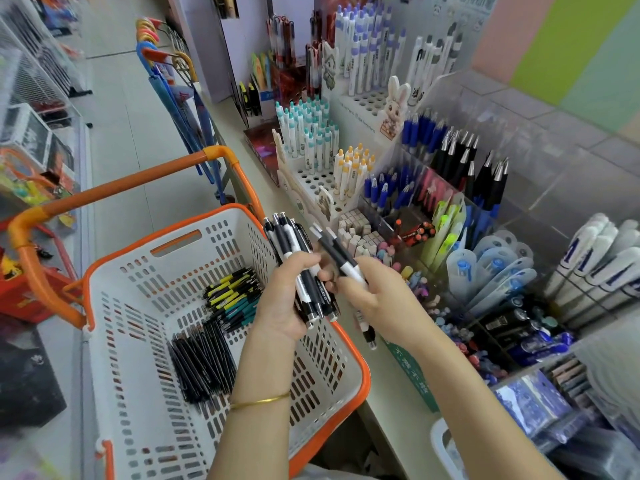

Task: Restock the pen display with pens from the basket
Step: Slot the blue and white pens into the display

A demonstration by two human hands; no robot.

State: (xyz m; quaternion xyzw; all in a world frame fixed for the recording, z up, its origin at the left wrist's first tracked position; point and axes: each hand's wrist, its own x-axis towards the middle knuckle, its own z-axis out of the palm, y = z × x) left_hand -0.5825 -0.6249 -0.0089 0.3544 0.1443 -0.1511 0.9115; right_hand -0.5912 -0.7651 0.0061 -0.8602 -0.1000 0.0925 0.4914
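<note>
While near the basket [363,374] — pens [289,242] within curled fingers [299,260]

Bright, flat, even light all over, seemingly from overhead, and shadows hardly register, just a soft shade inside the basket [363,372]. The clear acrylic panel [485,109] far right is catching a milky glare. Centre's crisp, though the pens [337,254] smear slightly. Out at the edges, lines bow, and the left shelves [31,81] go soft and blurry.
</note>
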